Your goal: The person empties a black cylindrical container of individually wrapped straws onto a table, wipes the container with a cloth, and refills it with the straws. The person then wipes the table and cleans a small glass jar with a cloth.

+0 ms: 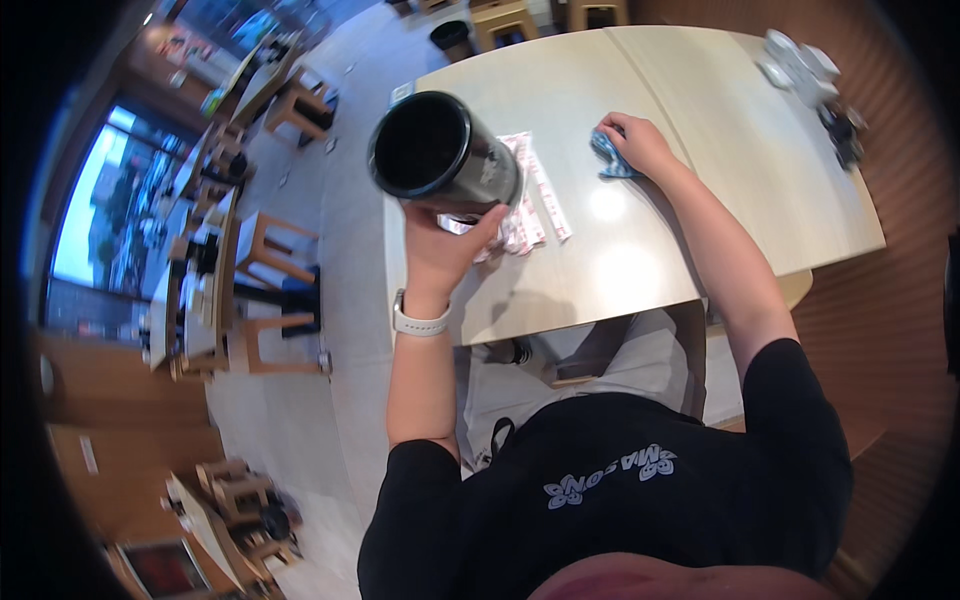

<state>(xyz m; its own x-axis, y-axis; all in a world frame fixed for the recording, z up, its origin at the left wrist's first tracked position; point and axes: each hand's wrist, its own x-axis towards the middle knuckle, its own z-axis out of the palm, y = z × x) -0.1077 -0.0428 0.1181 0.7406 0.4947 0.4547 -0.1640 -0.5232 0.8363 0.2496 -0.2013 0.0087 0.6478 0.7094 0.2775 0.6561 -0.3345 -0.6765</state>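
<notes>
My left hand [450, 244] is wrapped around a dark cylindrical container [487, 169], tilted so that its black open mouth faces up toward me. Its inside looks dark, and I cannot make out any contents. Several paper-wrapped strips with red print [536, 206], perhaps chopstick sleeves, lie on the table beside and partly behind the container. My right hand [637, 142] grips a crumpled blue and white cloth [611, 159] against the pale wooden tabletop [585, 90], to the right of the strips.
White dishes or holders [799, 67] and small dark items [844, 135] stand at the table's far right, near a ribbed brown wall [870, 315]. A dark bin-like container [451, 39] is beyond the far edge. Wooden stools [274, 247] and other tables fill the left side.
</notes>
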